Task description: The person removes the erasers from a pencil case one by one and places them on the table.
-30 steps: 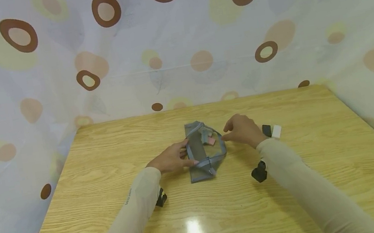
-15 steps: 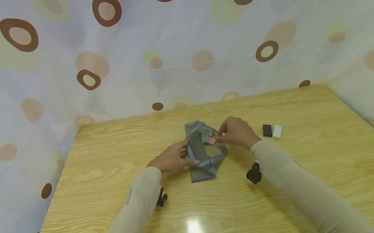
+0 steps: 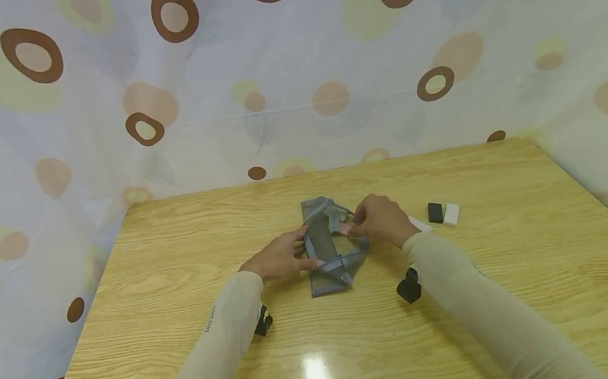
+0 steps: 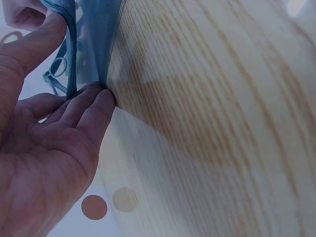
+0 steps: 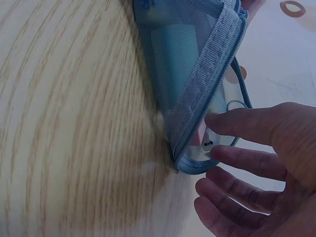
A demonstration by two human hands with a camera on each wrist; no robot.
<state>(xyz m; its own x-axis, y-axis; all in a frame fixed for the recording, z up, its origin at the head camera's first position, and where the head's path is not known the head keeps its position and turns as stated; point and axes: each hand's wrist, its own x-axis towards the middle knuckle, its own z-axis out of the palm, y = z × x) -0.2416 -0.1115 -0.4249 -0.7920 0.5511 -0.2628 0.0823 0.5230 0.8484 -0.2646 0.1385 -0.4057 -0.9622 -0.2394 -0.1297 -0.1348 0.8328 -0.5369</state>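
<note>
A blue-grey mesh zip pouch (image 3: 321,240) lies on the table with its zip mouth spread open. My left hand (image 3: 276,259) holds its left side; in the left wrist view the thumb is at the zip edge and the fingers are at the lower side. My right hand (image 3: 383,220) reaches into the mouth from the right, thumb and fingers apart. Between the thumb and index fingertips, the right wrist view shows a pink block (image 5: 199,133) and a small white piece with dark marks (image 5: 208,142). Contact with them is unclear. A pale teal block (image 5: 178,59) shows through the mesh.
Right of the pouch lie a black block (image 3: 435,212) and a white block (image 3: 451,214). Another white piece (image 3: 420,224) is partly hidden by the right wrist. The wooden table (image 3: 194,221) ends at a patterned curtain (image 3: 294,131).
My right hand has moved left, from the pouch's right edge into its mouth by the pink block. The white piece beside my right wrist has come into view. My left hand stays put.
</note>
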